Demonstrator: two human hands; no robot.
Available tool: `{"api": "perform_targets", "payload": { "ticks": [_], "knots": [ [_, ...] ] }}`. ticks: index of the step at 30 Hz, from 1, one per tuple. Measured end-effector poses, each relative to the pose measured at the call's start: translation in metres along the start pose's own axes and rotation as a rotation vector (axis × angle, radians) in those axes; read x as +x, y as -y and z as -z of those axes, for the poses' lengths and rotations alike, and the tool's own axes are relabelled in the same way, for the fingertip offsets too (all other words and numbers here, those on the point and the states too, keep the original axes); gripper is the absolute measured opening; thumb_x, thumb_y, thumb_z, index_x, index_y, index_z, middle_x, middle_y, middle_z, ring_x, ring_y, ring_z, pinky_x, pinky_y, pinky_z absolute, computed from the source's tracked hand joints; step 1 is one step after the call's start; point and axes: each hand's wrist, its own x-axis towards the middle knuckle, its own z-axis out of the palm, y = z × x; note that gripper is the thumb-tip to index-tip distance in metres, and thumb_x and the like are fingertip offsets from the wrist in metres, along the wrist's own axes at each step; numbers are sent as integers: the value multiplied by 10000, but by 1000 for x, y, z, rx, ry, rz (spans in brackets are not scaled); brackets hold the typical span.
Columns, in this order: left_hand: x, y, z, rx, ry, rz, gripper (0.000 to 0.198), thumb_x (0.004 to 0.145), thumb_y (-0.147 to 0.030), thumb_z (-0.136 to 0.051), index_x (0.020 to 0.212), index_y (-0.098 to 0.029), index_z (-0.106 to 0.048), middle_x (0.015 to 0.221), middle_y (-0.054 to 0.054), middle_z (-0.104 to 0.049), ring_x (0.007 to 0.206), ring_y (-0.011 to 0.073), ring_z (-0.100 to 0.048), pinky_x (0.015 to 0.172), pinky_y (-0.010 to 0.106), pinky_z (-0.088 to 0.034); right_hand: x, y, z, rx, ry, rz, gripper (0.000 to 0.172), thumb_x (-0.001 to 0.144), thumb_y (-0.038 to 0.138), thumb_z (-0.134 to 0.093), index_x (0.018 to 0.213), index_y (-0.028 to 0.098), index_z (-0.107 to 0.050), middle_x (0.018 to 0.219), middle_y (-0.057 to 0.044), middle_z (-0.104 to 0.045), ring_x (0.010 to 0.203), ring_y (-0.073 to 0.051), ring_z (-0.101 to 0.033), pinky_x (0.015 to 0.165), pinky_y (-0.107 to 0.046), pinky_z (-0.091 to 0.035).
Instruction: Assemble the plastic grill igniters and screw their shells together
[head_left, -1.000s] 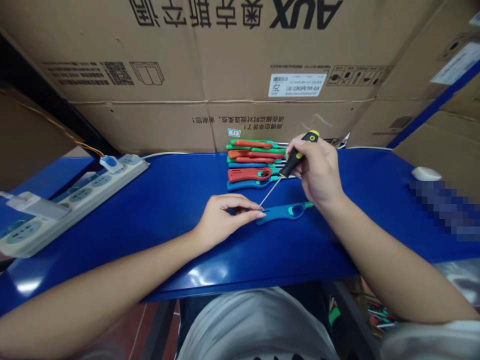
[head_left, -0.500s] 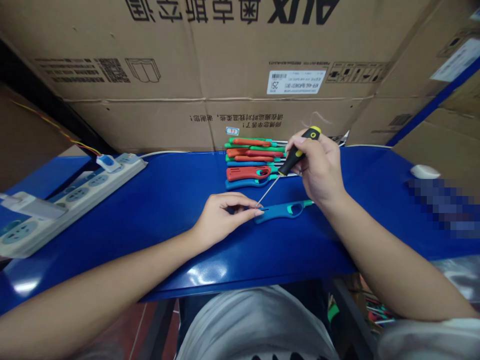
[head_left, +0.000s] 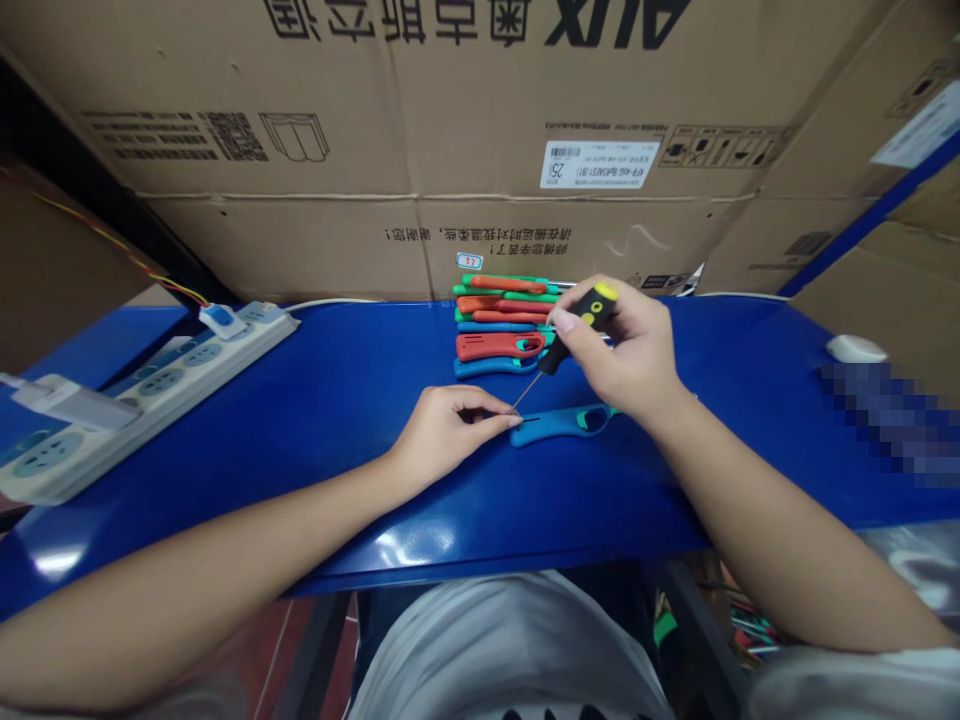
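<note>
A screwdriver [head_left: 561, 352] with a black and yellow handle is gripped in my right hand [head_left: 639, 350], its thin shaft slanting down to the left. The tip ends at the pinched thumb and forefinger of my left hand [head_left: 442, 440]; whatever small thing they hold is hidden. Beside those fingertips, a blue gas lighter [head_left: 551, 428] with a long nozzle and a teal trigger lies flat on the table, its butt end at my left thumb. My right wrist covers part of its nozzle. Behind it are more lighters, among them a red one [head_left: 487, 347], laid in a row.
The blue table [head_left: 360, 350] backs onto a large cardboard panel [head_left: 300, 240]. A white power strip [head_left: 161, 395] with plugs in it lies at the left. A white rounded object [head_left: 856, 348] is at the right, and a small label [head_left: 469, 261] stands behind the lighters.
My right hand has come slightly left and lower, and the screwdriver handle has dropped with it. My left hand keeps its pinch at the tip. The view has shifted slightly.
</note>
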Motion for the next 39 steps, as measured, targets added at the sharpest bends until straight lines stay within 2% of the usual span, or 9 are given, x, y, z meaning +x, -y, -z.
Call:
{"api": "perform_targets", "payload": {
  "ticks": [5,8,12,18,20,27,32,35,39],
  "knots": [
    [-2,-1,1,78,18,-25,98,836,-309,-780,844,-218,-815,841,19,-802,752,181,-739,680,260,-545,-5,6,-2,-12,139,85,286,910,394,-661,1170,276,-678,918,-19,-708,759,-174,-674,722,-340,-565],
    [-3,-3,0,130,20,-69,83,849,-290,-765,847,-224,-814,827,11,-801,716,168,-729,658,252,-536,-12,4,-5,4,38,122,524,778,440,-803,1253,303,-631,1021,-35,-719,868,-234,-708,749,-385,-597],
    [-5,-3,0,221,12,-165,76,862,-272,-748,840,-226,-804,837,5,-799,739,169,-725,698,264,-537,-22,-2,-8,-83,-90,234,459,735,430,-843,1138,308,-662,1081,-57,-724,888,-250,-710,760,-398,-612],
    [-7,-1,0,307,67,-188,103,891,-290,-723,859,-220,-792,873,4,-794,789,174,-724,709,265,-510,-16,1,-11,126,307,81,542,897,417,-670,1401,316,-499,1218,-59,-686,909,-207,-726,714,-330,-621],
    [-8,0,0,307,70,-169,102,887,-287,-727,848,-216,-789,860,2,-790,761,166,-715,685,259,-500,-13,0,-13,170,355,70,556,895,397,-674,1410,315,-479,1254,-58,-670,892,-189,-725,687,-306,-616],
    [-4,-3,1,198,28,-108,121,849,-301,-764,900,-193,-785,774,9,-749,623,129,-629,606,238,-480,-16,-2,-12,27,158,138,546,831,348,-753,1332,327,-539,1322,-69,-647,746,-161,-689,527,-274,-565],
    [-1,2,2,276,95,-151,546,694,-485,-875,1139,-206,-726,958,45,-727,914,220,-660,852,359,-539,-12,-4,-8,-6,123,210,518,862,358,-713,1342,293,-529,1349,-79,-624,743,-144,-694,531,-260,-581],
    [-1,5,2,292,184,-186,468,739,-425,-855,1127,-202,-720,1095,63,-724,1059,244,-645,992,414,-500,-9,-11,-9,-33,149,274,525,874,361,-699,1354,263,-512,1308,-85,-641,681,-119,-668,500,-236,-560],
    [-2,7,1,302,207,-255,368,781,-292,-817,1109,-171,-703,1102,68,-737,1049,239,-658,981,403,-506,-10,-15,-10,-66,184,296,530,889,328,-684,1373,258,-481,1266,-86,-658,668,-119,-664,482,-228,-538]
  ]
}}
